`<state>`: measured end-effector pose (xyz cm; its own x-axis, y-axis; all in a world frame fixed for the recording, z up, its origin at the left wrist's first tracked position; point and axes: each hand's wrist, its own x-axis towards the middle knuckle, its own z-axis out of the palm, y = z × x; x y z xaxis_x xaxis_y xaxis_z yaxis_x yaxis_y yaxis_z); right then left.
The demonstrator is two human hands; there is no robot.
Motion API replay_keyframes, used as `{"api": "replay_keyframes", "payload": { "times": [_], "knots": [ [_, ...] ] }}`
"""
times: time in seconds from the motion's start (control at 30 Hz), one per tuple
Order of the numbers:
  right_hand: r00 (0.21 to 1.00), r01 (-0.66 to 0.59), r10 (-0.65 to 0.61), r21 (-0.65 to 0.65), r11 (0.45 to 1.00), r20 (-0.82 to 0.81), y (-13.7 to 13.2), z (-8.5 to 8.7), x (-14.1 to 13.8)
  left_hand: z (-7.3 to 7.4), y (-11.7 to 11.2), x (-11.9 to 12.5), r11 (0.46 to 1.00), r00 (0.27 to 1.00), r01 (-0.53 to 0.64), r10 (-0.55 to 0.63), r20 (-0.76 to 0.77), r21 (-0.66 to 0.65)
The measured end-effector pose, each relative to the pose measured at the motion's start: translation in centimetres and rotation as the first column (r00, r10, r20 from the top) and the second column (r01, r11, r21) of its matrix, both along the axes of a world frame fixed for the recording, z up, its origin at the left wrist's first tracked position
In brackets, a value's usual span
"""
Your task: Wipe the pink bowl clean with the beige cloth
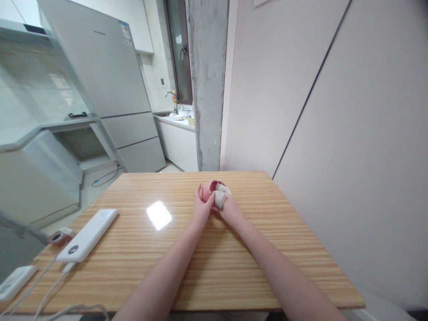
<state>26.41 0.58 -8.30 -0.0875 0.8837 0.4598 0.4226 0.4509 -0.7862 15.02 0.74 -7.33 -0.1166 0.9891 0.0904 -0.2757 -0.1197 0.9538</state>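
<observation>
Near the far edge of the wooden table (pixel 133 249), my left hand (pixel 200 207) is wrapped around the side of a small pink cup (pixel 207 191). The cup is tilted, its opening turned to the right. A pale grey cloth (pixel 220 199) is bunched at the opening, partly inside the cup. My right hand (pixel 230 211) grips the cloth from the right, with its fingertips mostly hidden by the cloth and cup. Both forearms reach forward over the tabletop, and the hands are close together.
A white power bank (pixel 88 234) with cables lies at the table's left side. Beside it are a small reddish round object (pixel 59 238) and a white power strip (pixel 16 281). A wall (pixel 351 156) runs along the right; a fridge (pixel 100 67) stands beyond.
</observation>
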Motion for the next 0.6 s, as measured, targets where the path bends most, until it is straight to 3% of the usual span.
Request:
{"api": "replay_keyframes", "payload": {
  "times": [0.1, 0.17, 0.3, 0.4, 0.5, 0.6],
  "knots": [
    [0.996, 0.042, -0.04, 0.021, 0.999, -0.076, -0.6, -0.3, -1.8, 0.1, -1.0, 1.4, 0.987, 0.964, 0.096, -0.06, 0.257, -0.126],
    [0.997, -0.01, 0.013, 0.028, 1.0, -0.081, -0.8, -0.3, -2.5, 0.2, -1.1, 1.6, 0.989, 0.957, 0.092, -0.056, 0.283, -0.118],
    [0.983, -0.148, 0.141, 0.054, 0.987, 0.119, -0.7, 0.5, -1.6, 0.7, 0.2, -0.4, 0.999, 0.999, -0.042, 0.043, 0.008, -0.03],
    [0.928, -0.207, 0.157, 0.117, 0.971, 0.337, -0.4, 1.3, -0.3, 1.5, 1.3, -2.6, 0.998, 0.98, -0.061, 0.055, -0.192, -0.023],
    [0.866, -0.143, 0.047, 0.155, 0.978, 0.498, -0.1, 1.6, 0.2, 1.8, 1.5, -3.4, 0.994, 0.968, -0.032, 0.006, -0.252, -0.101],
    [0.906, -0.046, -0.02, 0.146, 0.988, 0.422, -0.3, 1.0, -0.3, 1.1, 0.8, -2.2, 0.991, 0.98, -0.019, -0.008, -0.198, -0.131]
  ]
}}
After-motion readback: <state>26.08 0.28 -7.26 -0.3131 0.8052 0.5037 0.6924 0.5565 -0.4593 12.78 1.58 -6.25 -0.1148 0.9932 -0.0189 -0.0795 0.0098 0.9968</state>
